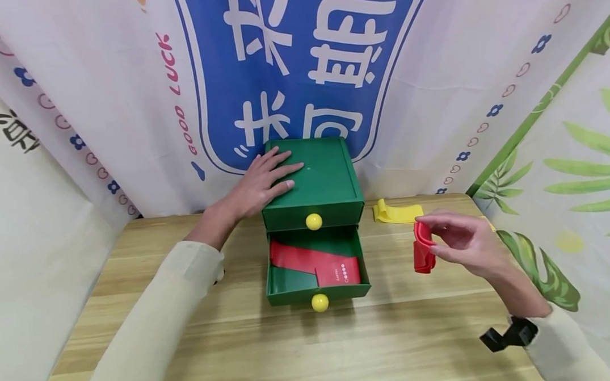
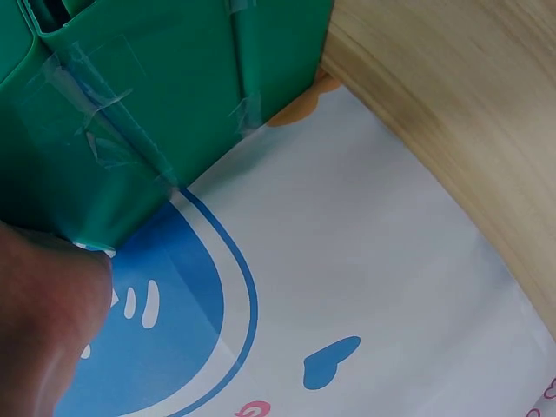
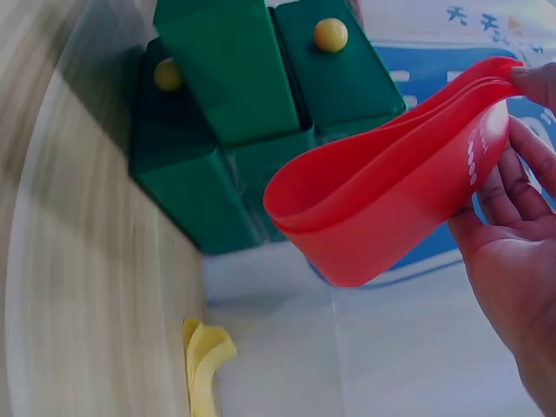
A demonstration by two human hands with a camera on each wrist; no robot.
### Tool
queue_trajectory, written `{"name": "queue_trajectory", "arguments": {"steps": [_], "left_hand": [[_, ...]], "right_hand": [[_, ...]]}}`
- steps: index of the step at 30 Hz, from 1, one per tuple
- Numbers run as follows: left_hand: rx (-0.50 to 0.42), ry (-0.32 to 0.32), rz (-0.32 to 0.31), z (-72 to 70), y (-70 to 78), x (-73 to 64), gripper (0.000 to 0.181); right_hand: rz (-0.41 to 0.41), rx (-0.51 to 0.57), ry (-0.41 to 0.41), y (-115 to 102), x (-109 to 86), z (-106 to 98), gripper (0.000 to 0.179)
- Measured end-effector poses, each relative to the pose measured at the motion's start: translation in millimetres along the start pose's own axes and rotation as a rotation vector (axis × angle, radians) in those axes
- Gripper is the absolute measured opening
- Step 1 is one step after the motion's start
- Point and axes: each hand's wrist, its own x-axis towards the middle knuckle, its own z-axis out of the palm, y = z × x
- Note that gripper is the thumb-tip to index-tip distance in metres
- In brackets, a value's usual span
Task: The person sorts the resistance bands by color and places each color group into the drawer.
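Observation:
My left hand [image 1: 266, 181] rests on the top of a green drawer unit [image 1: 320, 181], fingers spread flat; in the left wrist view only part of that hand shows, beside the unit's taped green side. A drawer [image 1: 289, 297] with a yellow knob is pulled out below the top one. Inside it lies a red resistance band [image 1: 337, 270] with white print. To the right, above the table, my right hand [image 1: 466, 243] pinches a second red resistance band [image 3: 382, 191] at one end, thumb against fingers. This band is folded in layers and hangs down in a loop.
A folded yellow band [image 1: 403, 213] lies at the back of the wooden table [image 1: 230, 341], right of the drawer unit. Behind stands a printed cloth [image 1: 409, 123] with a blue panel. In the right wrist view another yellow knob [image 3: 168, 75] shows below the pulled-out drawer.

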Motion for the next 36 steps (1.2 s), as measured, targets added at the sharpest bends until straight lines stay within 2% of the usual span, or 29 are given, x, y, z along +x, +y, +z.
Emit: {"name": "queue_trajectory", "arguments": {"steps": [12,23,26,36], "left_hand": [[-0.006,0.000,0.010,2.0,-0.5,1.5,0.054],[-0.012,0.020,0.017,1.2,-1.6,0.9,0.052],[-0.010,0.023,0.016,1.1,-2.5,0.9,0.052],[-0.001,0.014,0.007,1.6,-2.0,0.0,0.053]], "right_hand": [[-0.094,0.070,-0.084,-8.1,29.6,28.6,0.057],[-0.160,0.122,-0.121,-10.9,59.4,57.9,0.051],[-0.159,0.129,-0.133,-10.1,64.6,65.6,0.048],[-0.079,0.156,-0.134,-2.1,72.3,88.3,0.043]]}}
